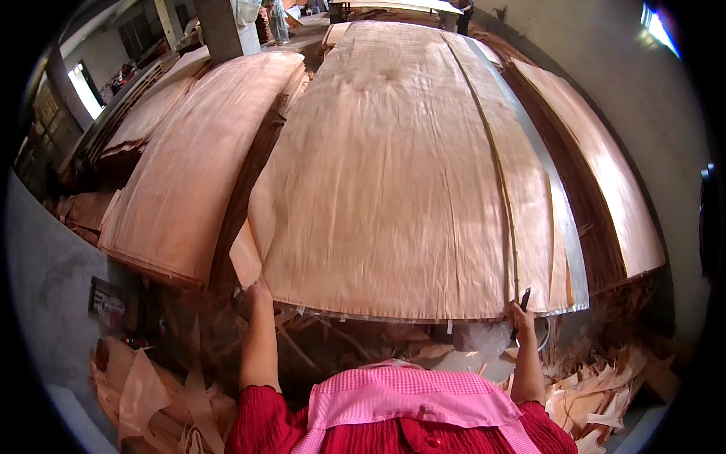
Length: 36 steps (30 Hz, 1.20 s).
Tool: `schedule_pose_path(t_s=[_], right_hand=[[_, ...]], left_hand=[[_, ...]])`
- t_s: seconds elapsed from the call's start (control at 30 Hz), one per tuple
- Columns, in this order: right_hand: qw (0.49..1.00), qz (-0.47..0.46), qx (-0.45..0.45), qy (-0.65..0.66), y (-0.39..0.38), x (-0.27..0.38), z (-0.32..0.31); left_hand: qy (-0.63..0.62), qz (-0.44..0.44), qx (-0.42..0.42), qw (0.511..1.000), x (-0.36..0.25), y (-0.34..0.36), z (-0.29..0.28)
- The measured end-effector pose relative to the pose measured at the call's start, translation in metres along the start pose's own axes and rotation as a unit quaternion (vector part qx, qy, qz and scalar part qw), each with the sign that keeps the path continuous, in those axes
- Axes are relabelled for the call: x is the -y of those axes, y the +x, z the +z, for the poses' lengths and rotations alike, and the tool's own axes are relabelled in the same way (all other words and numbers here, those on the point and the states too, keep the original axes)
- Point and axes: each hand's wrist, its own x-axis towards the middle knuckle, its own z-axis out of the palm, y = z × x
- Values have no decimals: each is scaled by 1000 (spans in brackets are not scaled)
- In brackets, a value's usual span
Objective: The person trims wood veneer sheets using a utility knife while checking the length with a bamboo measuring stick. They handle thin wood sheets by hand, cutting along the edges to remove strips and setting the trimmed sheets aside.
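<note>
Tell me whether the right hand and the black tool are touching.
Touching. The head view shows the right hand gripping the black tool, whose upper end sticks out beyond the grip.

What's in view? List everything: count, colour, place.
Veneer sheet: one, tan, centre.
Thin rod: one, yellowish-brown, lengthwise on the sheet's right side.
Strip: one, grey, along the sheet's right edge.
Veneer stacks: at least three, tan, left and right.
Scrap piles: two, tan, lower left and lower right.
Plastic: one, clear, below the sheet's near edge.
Column: one, grey, upper left.
Background person: at least one, pale-clothed, upper left.
Tool: one, black, in the right grip.
Apron: one, pink, bottom.
Sleeves: two, red, bottom.
Left grip: one, bare, sheet's near left corner.
Right grip: one, bare, near edge.
</note>
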Motion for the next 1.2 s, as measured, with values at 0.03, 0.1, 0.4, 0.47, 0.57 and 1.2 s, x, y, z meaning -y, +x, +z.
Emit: schedule_pose_path(t_s=[0.03,0.1,0.4,0.47,0.57,1.2], right_hand=[[1000,-6,19,14,6,-5,-2],[999,9,32,32,19,-9,-10],[999,0,35,1,14,-12,-13],[999,-25,4,-34,29,-18,-4],[998,-31,21,-45,51,-23,13],[877,-151,-120,-440,1,-30,37]], left_hand=[[3,0,2,1000,2,3,-2],[8,-6,12,1000,-3,2,9],[-31,-40,72,996,12,20,6],[-54,-50,96,993,14,36,-7],[-120,-58,132,982,10,51,-42],[32,69,97,992,-12,64,-88]])
